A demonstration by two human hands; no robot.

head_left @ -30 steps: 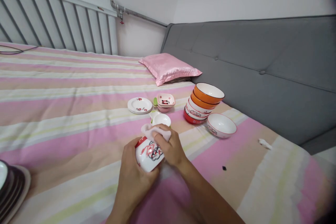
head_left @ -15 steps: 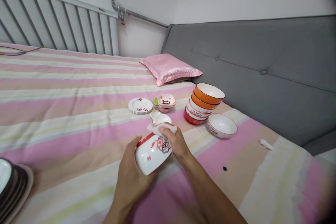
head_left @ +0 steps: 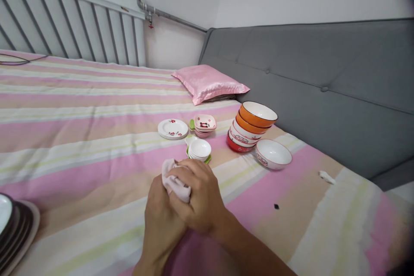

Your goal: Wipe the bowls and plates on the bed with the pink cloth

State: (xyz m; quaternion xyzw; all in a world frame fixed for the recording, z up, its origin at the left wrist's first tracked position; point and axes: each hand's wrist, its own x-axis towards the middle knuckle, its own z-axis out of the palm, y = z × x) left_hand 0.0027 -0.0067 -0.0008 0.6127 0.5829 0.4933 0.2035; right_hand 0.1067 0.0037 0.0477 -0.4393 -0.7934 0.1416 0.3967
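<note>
My right hand point(head_left: 202, 194) is closed on a crumpled pale pink cloth point(head_left: 176, 183) and lies across my left hand point(head_left: 161, 215). Half a second ago my left hand gripped a white bowl with a red rim and a printed pattern; now both hands cover that bowl and none of it shows clearly. Just beyond my fingers stand small white bowls point(head_left: 200, 149), stacked over a green-edged dish. Behind them are pink square dishes point(head_left: 204, 123), and white flowered plates point(head_left: 173, 129) lie piled to their left.
Right of the hands rises a stack of orange, white and red bowls point(head_left: 254, 123), with a single white bowl point(head_left: 273, 154) beside it. Dark-edged plates point(head_left: 19, 233) sit at left. A pink pillow point(head_left: 210, 83) rests by the grey headboard point(head_left: 300, 64). A small black piece point(head_left: 276, 206) lies on the striped sheet.
My right hand and the cloth have moved left and toward me, from the bowl's far rim to over my left hand. The bowl has gone out of sight behind the hands.
</note>
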